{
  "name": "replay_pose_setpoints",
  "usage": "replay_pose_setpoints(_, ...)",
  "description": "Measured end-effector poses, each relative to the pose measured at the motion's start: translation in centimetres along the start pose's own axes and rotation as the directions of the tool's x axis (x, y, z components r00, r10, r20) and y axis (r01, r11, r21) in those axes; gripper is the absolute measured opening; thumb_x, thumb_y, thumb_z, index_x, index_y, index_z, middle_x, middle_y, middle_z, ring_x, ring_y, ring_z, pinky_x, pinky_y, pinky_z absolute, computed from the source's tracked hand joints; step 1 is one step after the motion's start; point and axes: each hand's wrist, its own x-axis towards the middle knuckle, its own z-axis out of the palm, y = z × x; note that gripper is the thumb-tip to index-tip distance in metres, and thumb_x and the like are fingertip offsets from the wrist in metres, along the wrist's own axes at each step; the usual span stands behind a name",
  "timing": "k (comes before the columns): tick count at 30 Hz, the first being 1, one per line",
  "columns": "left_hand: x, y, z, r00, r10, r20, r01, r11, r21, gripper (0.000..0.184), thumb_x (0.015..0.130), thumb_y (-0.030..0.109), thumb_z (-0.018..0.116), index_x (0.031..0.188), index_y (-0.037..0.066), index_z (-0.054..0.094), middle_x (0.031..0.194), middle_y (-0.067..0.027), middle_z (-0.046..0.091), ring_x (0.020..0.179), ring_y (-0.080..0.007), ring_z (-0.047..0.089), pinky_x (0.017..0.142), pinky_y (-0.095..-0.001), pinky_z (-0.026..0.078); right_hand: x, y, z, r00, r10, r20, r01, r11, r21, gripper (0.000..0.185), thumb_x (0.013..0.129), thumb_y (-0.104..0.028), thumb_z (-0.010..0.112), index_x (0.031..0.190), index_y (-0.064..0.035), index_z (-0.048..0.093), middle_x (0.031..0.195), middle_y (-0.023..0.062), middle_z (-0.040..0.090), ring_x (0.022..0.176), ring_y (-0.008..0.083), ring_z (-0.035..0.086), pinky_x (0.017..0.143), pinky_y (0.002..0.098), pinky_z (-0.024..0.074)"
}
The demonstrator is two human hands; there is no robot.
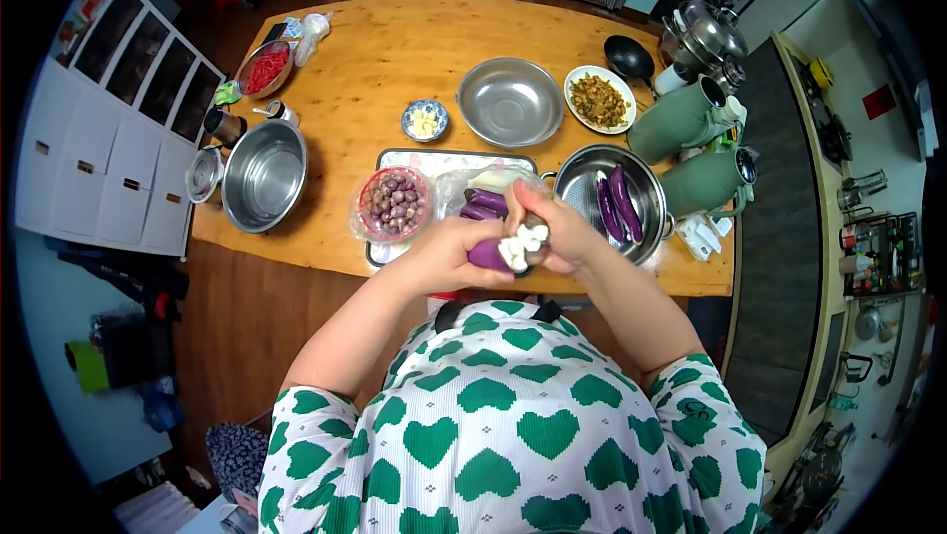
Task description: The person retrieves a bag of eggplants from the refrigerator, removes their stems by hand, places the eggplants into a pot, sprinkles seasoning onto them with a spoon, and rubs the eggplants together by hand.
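Observation:
My left hand (456,256) is closed around a purple eggplant (487,255) just above the table's front edge. White pieces (523,247) show at the eggplant's right end, between the two hands. My right hand (562,228) is closed at those pieces; what its fingers hold is too small to make out. Behind the hands, more eggplants (483,203) lie by a clear plastic bag on a tray (457,155). To the right, a steel pan (575,161) holds purple eggplants (624,203). A bowl of small reddish onions (395,203) sits left of my left hand.
An empty steel basin (511,102), a small dish of garlic (424,121) and a plate of brown food (600,100) stand farther back. At the left are a deep steel pot (264,177) and a bowl of red strips (265,70). Green flasks (678,121) stand right.

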Motion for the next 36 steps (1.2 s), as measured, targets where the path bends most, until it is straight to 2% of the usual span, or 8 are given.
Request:
replay_pose_setpoints(3,0.0,-0.5,-0.6,0.999,-0.036,0.008,0.036,0.996,-0.087,0.042,0.08,0.023,0.085,0.113,0.005,0.068,0.088,-0.0094,0.07,0.081,-0.0233,0.071,0.078,-0.0345,0.054,0.8,1.0,-0.2,0.992,-0.04,-0.121,0.043,0.999,0.022,0.041,0.112,-0.039,0.044,0.083,-0.0125,0.055,0.07,-0.0006,0.053,0.051,0.0063,0.045,0.043,0.0214,0.0333)
replay_pose_setpoints(8,-0.6,-2.4,-1.3,0.987,-0.152,0.046,0.157,0.889,-0.43,0.052,0.084,0.046,0.083,0.107,0.003,0.063,0.081,-0.0025,0.065,0.07,-0.0143,0.064,0.067,-0.0292,0.051,2.4,1.0,-1.1,0.973,0.054,0.222,-0.138,0.914,0.382,0.046,0.112,-0.046,0.041,0.085,-0.0122,0.056,0.057,-0.0013,0.047,0.037,0.0068,0.029,0.036,0.0221,0.0229)
replay_pose_setpoints(11,-2.2,-4.6,-2.0,0.948,-0.251,0.194,0.315,0.688,-0.654,0.066,0.082,0.068,0.077,0.095,0.007,0.058,0.075,-0.0016,0.059,0.059,-0.0106,0.058,0.057,-0.0262,0.047,3.1,0.9,-2.7,0.93,-0.23,0.286,0.024,0.815,0.579,0.047,0.112,-0.048,0.04,0.086,-0.0121,0.056,0.057,-0.0013,0.046,0.038,0.0067,0.031,0.037,0.0217,0.025)
replay_pose_setpoints(13,-2.7,-5.1,-2.9,0.988,-0.094,0.125,0.156,0.647,-0.746,0.054,0.093,0.057,0.072,0.097,0.004,0.059,0.079,-0.001,0.059,0.065,-0.0119,0.06,0.063,-0.0285,0.051,2.8,0.2,-3.9,0.992,-0.113,-0.057,0.12,0.985,0.123,0.042,0.111,-0.044,0.048,0.086,-0.011,0.058,0.061,-0.0003,0.052,0.045,0.0093,0.044,0.043,0.0245,0.0362)
replay_pose_setpoints(14,-3.1,-4.2,-2.8,0.985,-0.146,0.091,0.159,0.571,-0.805,0.064,0.084,0.066,0.076,0.09,0.005,0.06,0.084,-0.0022,0.058,0.067,-0.013,0.059,0.066,-0.0266,0.049,3.8,2.3,-5.8,0.963,-0.215,-0.163,0.142,0.918,-0.371,0.039,0.107,-0.041,0.056,0.084,-0.0096,0.061,0.064,0.0011,0.057,0.051,0.0114,0.05,0.048,0.027,0.0409)
replay_pose_setpoints(16,-2.8,-2.8,-3.7,0.997,-0.073,0.037,0.077,0.669,-0.739,0.063,0.08,0.065,0.081,0.087,0.006,0.061,0.087,-0.0025,0.058,0.074,-0.0142,0.059,0.071,-0.028,0.049,4.6,4.5,-7.5,0.9,-0.31,-0.306,-0.17,0.398,-0.902,0.031,0.095,-0.033,0.076,0.084,-0.005,0.068,0.072,0.0044,0.065,0.066,0.0164,0.061,0.062,0.031,0.0477)
replay_pose_setpoints(25,-1.6,1.3,-5.2,0.952,0.273,-0.137,-0.306,0.858,-0.413,0.044,0.069,0.035,0.094,0.089,0.005,0.07,0.093,-0.0069,0.063,0.087,-0.0234,0.062,0.08,-0.0349,0.051,6.1,9.5,-10.3,0.896,-0.363,-0.257,-0.311,-0.097,-0.946,0.023,0.088,-0.026,0.078,0.089,-0.0044,0.071,0.09,0.0177,0.074,0.086,0.0388,0.07,0.079,0.0468,0.054)
replay_pose_setpoints(36,-0.2,2.3,-4.6,0.911,0.366,-0.19,-0.409,0.857,-0.313,0.049,0.069,0.046,0.094,0.09,0.008,0.071,0.09,-0.0059,0.063,0.081,-0.0229,0.06,0.073,-0.0359,0.049,4.2,7.6,-8.5,0.869,-0.385,-0.312,-0.329,0.023,-0.944,0.021,0.09,-0.018,0.075,0.108,-0.0086,0.076,0.101,0.0182,0.075,0.091,0.0361,0.072,0.081,0.0428,0.0571)
